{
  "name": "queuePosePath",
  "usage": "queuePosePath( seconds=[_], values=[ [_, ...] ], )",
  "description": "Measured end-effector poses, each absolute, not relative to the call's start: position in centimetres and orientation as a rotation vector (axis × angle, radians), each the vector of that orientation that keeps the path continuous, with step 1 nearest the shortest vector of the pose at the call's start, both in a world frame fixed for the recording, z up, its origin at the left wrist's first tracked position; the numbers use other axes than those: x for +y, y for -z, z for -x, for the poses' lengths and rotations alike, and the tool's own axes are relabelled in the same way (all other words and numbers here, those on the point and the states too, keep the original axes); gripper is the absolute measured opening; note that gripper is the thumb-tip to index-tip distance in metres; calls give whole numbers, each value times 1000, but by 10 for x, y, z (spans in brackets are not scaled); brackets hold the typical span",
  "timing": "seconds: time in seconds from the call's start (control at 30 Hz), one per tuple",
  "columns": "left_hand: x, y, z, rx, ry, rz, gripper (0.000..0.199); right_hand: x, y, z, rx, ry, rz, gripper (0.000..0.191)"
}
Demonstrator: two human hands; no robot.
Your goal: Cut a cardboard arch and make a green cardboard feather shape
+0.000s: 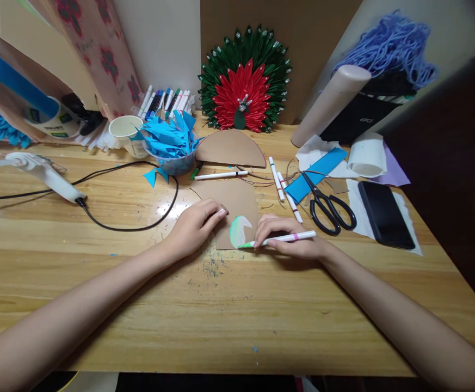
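Note:
A brown piece of cardboard [237, 198] lies on the wooden table, with a small white and light-green rounded shape [237, 233] near its front edge. My right hand [284, 234] is closed around a white marker [292, 237] with a green tip and a pink band; the tip meets the lower edge of the shape. My left hand [196, 226] rests on the left side of the cardboard, fingers curled together, and whether anything is under them is hidden.
Scissors [329, 209], a blue strip [315, 175] and a phone [386, 214] lie at the right. Behind are a bowl of blue pieces [172, 144], a paper cup [127, 134], a half-round cardboard [231, 149] and a red-green fan ornament [244, 81]. A black cable [139, 228] curves at the left.

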State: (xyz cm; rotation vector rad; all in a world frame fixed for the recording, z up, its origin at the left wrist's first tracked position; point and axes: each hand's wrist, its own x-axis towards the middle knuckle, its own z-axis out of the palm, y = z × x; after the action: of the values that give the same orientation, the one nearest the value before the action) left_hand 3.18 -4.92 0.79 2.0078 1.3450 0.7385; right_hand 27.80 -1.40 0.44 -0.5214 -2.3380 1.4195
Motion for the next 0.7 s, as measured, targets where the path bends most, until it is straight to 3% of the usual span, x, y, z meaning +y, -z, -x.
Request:
queuePosePath(
  seconds=[0.7],
  values=[
    [-49,-8,-32,1350,-733,-2009,27,-17,-6,-277,-2301,-1413,620,15]
  ],
)
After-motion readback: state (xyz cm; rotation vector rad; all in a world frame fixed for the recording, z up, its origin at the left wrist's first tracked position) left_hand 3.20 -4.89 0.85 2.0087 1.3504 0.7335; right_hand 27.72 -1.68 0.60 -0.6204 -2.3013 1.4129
